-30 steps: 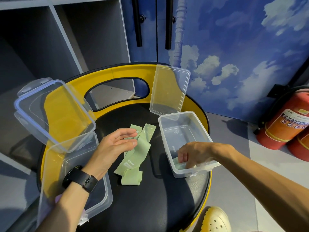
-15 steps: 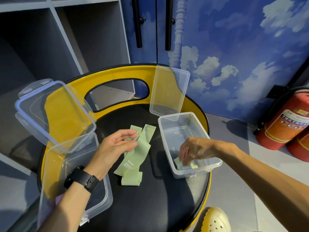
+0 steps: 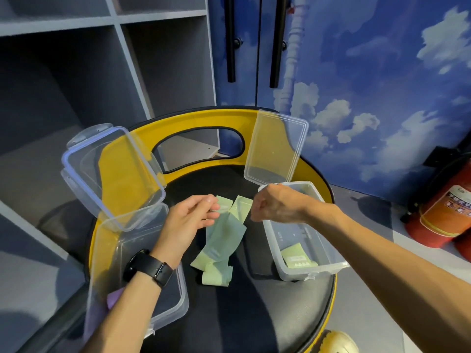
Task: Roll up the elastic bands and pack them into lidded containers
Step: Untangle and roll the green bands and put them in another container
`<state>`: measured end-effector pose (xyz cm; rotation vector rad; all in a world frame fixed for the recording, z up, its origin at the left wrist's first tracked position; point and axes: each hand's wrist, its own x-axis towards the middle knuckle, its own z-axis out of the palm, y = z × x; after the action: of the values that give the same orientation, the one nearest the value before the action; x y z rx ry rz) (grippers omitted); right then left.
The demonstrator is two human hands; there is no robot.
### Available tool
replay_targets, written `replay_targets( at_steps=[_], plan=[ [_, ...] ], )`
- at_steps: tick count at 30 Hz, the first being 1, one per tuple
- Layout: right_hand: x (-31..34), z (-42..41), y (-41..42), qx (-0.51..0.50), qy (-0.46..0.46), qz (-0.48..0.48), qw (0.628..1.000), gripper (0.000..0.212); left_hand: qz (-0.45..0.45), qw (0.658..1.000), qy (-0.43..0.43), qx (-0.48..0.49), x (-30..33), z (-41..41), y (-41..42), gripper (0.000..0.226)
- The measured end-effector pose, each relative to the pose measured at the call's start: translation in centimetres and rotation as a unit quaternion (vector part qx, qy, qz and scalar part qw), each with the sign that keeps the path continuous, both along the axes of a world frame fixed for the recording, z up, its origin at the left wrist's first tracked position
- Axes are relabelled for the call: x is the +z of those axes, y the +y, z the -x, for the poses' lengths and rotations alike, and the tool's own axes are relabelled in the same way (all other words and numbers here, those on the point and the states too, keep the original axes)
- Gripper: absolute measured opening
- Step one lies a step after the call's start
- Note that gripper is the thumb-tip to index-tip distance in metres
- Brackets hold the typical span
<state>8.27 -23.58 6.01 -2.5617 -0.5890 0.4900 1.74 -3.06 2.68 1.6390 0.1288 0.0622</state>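
Observation:
Several flat pale green elastic bands (image 3: 222, 242) lie in a loose pile on the black seat, between two clear containers. My left hand (image 3: 187, 221) rests over the far end of the pile with relaxed fingers. My right hand (image 3: 276, 207) hovers above the left rim of the right container (image 3: 318, 270), fingers curled under, with nothing visible in them. A folded green band (image 3: 297, 258) lies on that container's floor. Its lid (image 3: 276, 146) leans upright against the yellow backrest. The left container (image 3: 142, 253) stands under my left forearm, and its hinged lid (image 3: 112, 174) is raised.
A purple item (image 3: 114, 300) shows in the left container's near corner. The round black seat (image 3: 254, 314) has a yellow rim and backrest (image 3: 204, 118). Grey shelves stand on the left, red fire extinguishers (image 3: 443, 212) on the right, and a yellow shoe (image 3: 337, 342) below.
My right hand let go of the folded band inside the right container and rose up and left to its rim. My left hand stayed over the pile.

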Motion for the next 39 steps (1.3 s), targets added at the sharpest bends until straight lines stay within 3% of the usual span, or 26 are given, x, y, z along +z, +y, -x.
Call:
replay_targets(
  at_steps=[14,20,29,39],
  plan=[
    [-4.7,-3.1,7.4,-0.036,-0.037,0.102,0.993,0.026,0.001,1.000,0.014,0.017,-0.1,0.4,3.4,0.014],
    [-6.1,-6.2,7.6,-0.079,-0.043,0.061,0.994,0.026,0.011,0.999,0.005,0.033,-0.6,-0.4,3.9,0.013],
    [-10.0,-9.8,8.7,-0.087,0.025,0.066,0.994,0.049,0.024,0.999,-0.006,0.030,-0.9,-1.9,4.3,0.014],
    [-9.4,-9.6,8.8,-0.058,-0.024,0.059,0.996,0.027,0.018,1.000,-0.009,0.023,-1.0,-2.3,4.3,0.016]
  ],
)
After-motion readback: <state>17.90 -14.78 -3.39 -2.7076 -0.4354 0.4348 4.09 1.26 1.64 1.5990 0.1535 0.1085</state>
